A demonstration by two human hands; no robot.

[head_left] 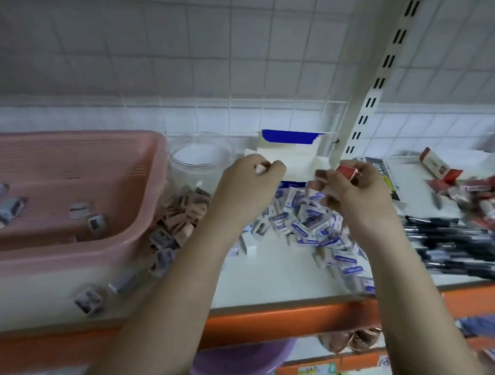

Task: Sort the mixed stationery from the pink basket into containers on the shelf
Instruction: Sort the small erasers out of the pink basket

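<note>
Pink basket (pixel 64 192) stands at the left of the shelf (pixel 278 280); a few small grey sharpeners (pixel 96 223) lie loose on its perforated floor, more near its left wall; two further ones lie on the shelf just in front of the basket.

Left hand (pixel 251 184) is raised over the shelf centre, fingers (pixel 277 166) curled, thumb and forefinger pinching a small pale item (pixel 261 169); blur hides what the item is. Right hand (pixel 354 192) is level with it, just to the right, the two hands apart; its fingers are curled round a small red box (pixel 347 170) held at the top, with further small boxes clutched lower in the same grip.

Below and between the hands lies a heap of white-and-blue boxes (pixel 311 227), spread on the shelf towards its near edge; left of the heap, against the basket's right wall, a pile of tan sharpeners (pixel 180 212) rests. Behind the pile stands a clear jar (pixel 198 160); right of the jar, at the far side, an open carton (pixel 289 152) with a blue flap stands upright.

At the right lie black pens (pixel 456 246) side by side; beyond them, red boxes (pixel 488 198) are heaped. A slotted upright (pixel 377 79) rises behind the right hand; a wire grid (pixel 219 68) backs the shelf; the shelf front is orange.
</note>
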